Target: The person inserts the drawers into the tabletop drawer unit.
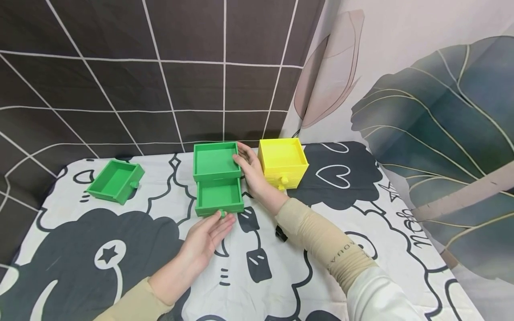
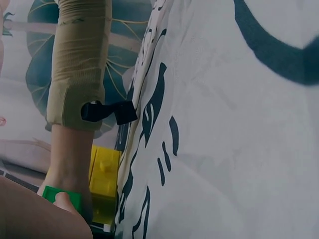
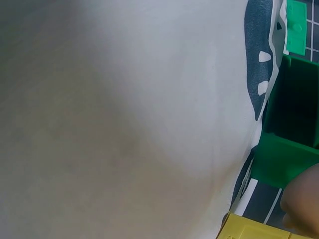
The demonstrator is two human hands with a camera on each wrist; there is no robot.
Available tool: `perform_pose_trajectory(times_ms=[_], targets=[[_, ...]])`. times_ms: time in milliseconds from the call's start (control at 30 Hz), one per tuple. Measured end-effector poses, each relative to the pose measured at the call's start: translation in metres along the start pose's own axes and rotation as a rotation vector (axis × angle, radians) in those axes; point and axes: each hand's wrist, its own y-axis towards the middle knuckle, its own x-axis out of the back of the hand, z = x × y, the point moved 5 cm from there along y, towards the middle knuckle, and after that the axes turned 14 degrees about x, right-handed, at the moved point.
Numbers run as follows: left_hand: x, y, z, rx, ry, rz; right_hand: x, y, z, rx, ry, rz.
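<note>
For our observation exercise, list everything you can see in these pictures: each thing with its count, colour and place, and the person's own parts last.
Green chest: one, green, table centre, open-topped, its drawer pulled out towards the person.
Loose drawer: one, green, far left of the table.
Yellow chest: one, yellow, right of the green chest.
Tablecloth: one, white with black cartoon shapes.
Wall: dark tiles behind; leaf-print curtain at right.
Left hand: fingers straight, at the pulled-out drawer's front.
Right hand: rests against the green chest's right side.
</note>
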Motion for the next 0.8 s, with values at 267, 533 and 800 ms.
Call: perform_pose_trajectory(times_ms=[267,533,800], targets=[[-0.0016,-0.0003,0.0018,-0.011,-0.038,-0.031,0.0007,-0.001,0.0003,0.004,-0.005,-0.008],[-0.003,-0.0019,0.0062,-0.015,-0.067,-0.039,0.0009,-0.0008,-0.0012,-0.005,0.002,0.0],[-0.0004,0.0024,0.0091,-0.014,-0.044,-0.053,0.0013,-0.0001,-0.0013,-0.002,0.001,0.0]])
